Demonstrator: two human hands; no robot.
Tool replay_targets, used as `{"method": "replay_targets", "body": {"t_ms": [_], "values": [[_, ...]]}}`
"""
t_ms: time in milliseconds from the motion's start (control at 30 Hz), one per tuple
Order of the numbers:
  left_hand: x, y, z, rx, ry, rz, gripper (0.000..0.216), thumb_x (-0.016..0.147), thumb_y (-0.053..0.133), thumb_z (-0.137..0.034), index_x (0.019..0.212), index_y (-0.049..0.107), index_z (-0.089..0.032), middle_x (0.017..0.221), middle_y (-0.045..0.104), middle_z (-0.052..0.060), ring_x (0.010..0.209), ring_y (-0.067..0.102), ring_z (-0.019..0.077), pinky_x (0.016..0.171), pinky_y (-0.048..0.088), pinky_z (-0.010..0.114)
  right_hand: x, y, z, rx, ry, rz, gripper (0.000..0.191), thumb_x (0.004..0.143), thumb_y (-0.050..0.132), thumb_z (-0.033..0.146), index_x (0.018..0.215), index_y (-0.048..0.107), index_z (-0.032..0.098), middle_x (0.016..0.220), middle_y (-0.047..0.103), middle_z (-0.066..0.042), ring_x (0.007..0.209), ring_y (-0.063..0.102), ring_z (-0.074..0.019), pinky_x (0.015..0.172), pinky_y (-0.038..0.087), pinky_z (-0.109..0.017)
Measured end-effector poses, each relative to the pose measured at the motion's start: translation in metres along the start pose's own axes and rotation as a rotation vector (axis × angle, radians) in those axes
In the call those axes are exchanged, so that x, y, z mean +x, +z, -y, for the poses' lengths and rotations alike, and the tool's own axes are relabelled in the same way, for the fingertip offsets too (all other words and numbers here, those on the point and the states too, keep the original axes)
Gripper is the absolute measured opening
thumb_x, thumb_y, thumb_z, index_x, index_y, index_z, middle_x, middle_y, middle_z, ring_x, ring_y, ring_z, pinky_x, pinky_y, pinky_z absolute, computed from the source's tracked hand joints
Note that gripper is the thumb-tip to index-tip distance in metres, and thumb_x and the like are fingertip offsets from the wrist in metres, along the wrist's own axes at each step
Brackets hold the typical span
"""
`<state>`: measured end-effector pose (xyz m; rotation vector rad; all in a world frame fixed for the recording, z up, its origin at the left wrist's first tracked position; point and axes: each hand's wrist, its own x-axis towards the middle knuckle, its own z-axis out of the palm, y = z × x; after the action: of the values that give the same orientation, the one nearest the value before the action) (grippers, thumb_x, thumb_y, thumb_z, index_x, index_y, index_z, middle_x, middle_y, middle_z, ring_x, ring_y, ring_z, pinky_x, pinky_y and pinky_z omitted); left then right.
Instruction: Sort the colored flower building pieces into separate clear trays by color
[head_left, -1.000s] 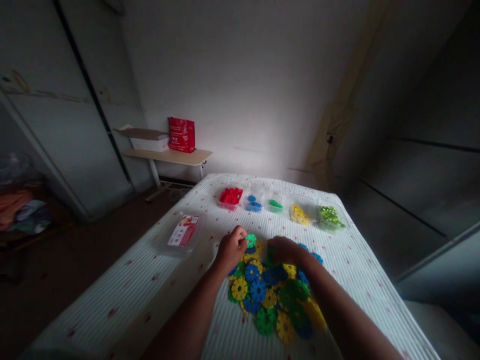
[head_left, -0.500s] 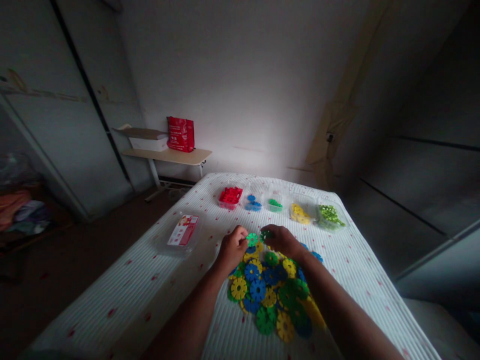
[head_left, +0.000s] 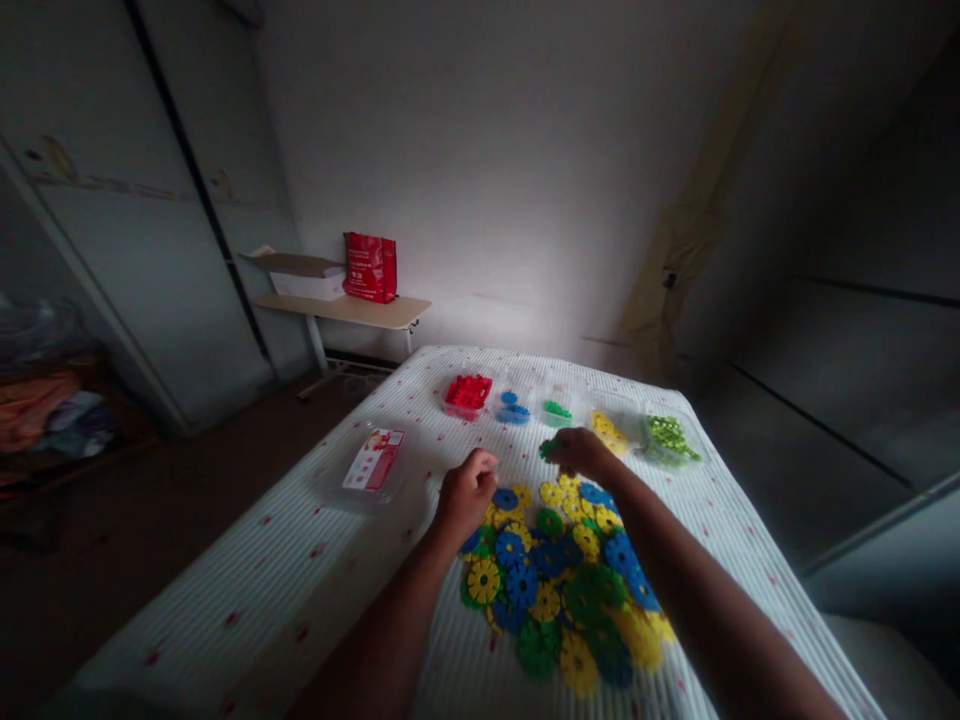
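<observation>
A heap of blue, yellow and green toothed plastic discs (head_left: 561,580) lies on the white striped bed cover (head_left: 300,590). My left hand (head_left: 465,492) rests closed at the heap's far left edge, with nothing showing in it. My right hand (head_left: 579,452) is stretched out beyond the heap, its fingers pinched on green discs (head_left: 547,449). It hovers just short of the clear tub of green pieces (head_left: 556,411). Along the far side stand more clear tubs: red (head_left: 466,395), blue (head_left: 512,407), yellow (head_left: 609,427) and light green (head_left: 667,437).
A flat clear lid with a red label (head_left: 371,462) lies left of my hands. A small side table with a red bag (head_left: 370,268) stands against the back wall. Dark floor and clutter are at left; the bed's right edge falls away near a dark wall.
My right hand lifted a green disc from the heap, took the green disc from my left hand's fingers, and moved forward toward the tubs. My left hand stayed, now without the disc.
</observation>
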<state>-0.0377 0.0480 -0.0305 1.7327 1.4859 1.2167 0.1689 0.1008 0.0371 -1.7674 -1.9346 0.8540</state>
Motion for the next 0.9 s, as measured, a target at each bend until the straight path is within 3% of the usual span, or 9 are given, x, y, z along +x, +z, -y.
{"method": "replay_targets", "body": {"t_ms": [67,133,233,467,633,733,900], "values": [[0.003,-0.005,0.002,0.052,-0.021,-0.047,0.018,0.075,0.051,-0.018,0.091,0.057,-0.02,0.083,0.068,0.002,0.079,0.063,0.0147,0.072,0.044,0.024,0.018,-0.021,0.003,-0.028,0.02,-0.139,0.006,0.07,0.058,0.013,0.075,0.062,0.012,0.054,0.062,-0.001,0.043,0.053,-0.0077,0.044,0.039,-0.017],[0.004,-0.01,0.004,0.096,-0.035,-0.065,0.018,0.076,0.049,-0.017,0.091,0.058,-0.02,0.085,0.068,0.003,0.081,0.062,0.0148,0.073,0.043,0.024,0.033,-0.036,0.005,-0.038,0.024,-0.289,0.021,0.072,0.057,0.014,0.093,0.061,0.011,0.076,0.068,-0.007,0.052,0.058,-0.0085,0.048,0.042,-0.017],[0.006,-0.013,0.007,0.158,-0.066,-0.05,0.018,0.075,0.049,-0.014,0.088,0.06,-0.02,0.085,0.068,0.003,0.08,0.061,0.0143,0.073,0.042,0.024,0.041,-0.042,0.004,-0.097,0.005,-0.479,0.037,0.071,0.056,0.014,0.108,0.057,0.01,0.098,0.067,-0.012,0.06,0.063,-0.0106,0.055,0.045,-0.019],[0.006,-0.013,0.012,0.279,-0.057,-0.008,0.018,0.071,0.05,-0.01,0.079,0.063,-0.019,0.084,0.067,0.003,0.079,0.057,0.0139,0.075,0.04,0.024,-0.006,-0.017,-0.022,-0.167,-0.099,-0.388,0.021,0.073,0.046,0.02,0.081,0.064,0.013,0.069,0.068,-0.006,0.058,0.064,-0.0148,0.056,0.045,-0.021],[0.002,-0.009,0.004,0.399,0.007,0.042,0.018,0.072,0.051,-0.012,0.08,0.065,-0.02,0.086,0.067,0.005,0.083,0.057,0.0167,0.078,0.039,0.026,-0.052,-0.025,-0.071,-0.136,-0.06,-0.432,0.025,0.075,0.041,0.032,0.072,0.061,0.017,0.066,0.067,-0.005,0.057,0.065,-0.016,0.053,0.044,-0.022],[0.002,-0.013,0.002,0.453,-0.042,0.021,0.018,0.072,0.05,-0.014,0.075,0.067,-0.021,0.082,0.067,0.004,0.082,0.057,0.018,0.077,0.039,0.028,-0.072,-0.033,-0.107,-0.149,0.009,-0.484,0.027,0.076,0.041,0.036,0.073,0.061,0.019,0.065,0.067,-0.004,0.057,0.065,-0.0168,0.056,0.044,-0.023],[0.005,-0.032,0.018,0.187,-0.146,0.192,0.023,0.062,0.061,-0.018,0.083,0.069,-0.018,0.078,0.067,0.003,0.075,0.06,0.0162,0.069,0.043,0.024,-0.085,-0.035,-0.146,-0.245,0.171,-0.596,0.027,0.073,0.043,0.037,0.075,0.065,0.02,0.073,0.07,-0.006,0.065,0.064,-0.0203,0.061,0.043,-0.026]]}}
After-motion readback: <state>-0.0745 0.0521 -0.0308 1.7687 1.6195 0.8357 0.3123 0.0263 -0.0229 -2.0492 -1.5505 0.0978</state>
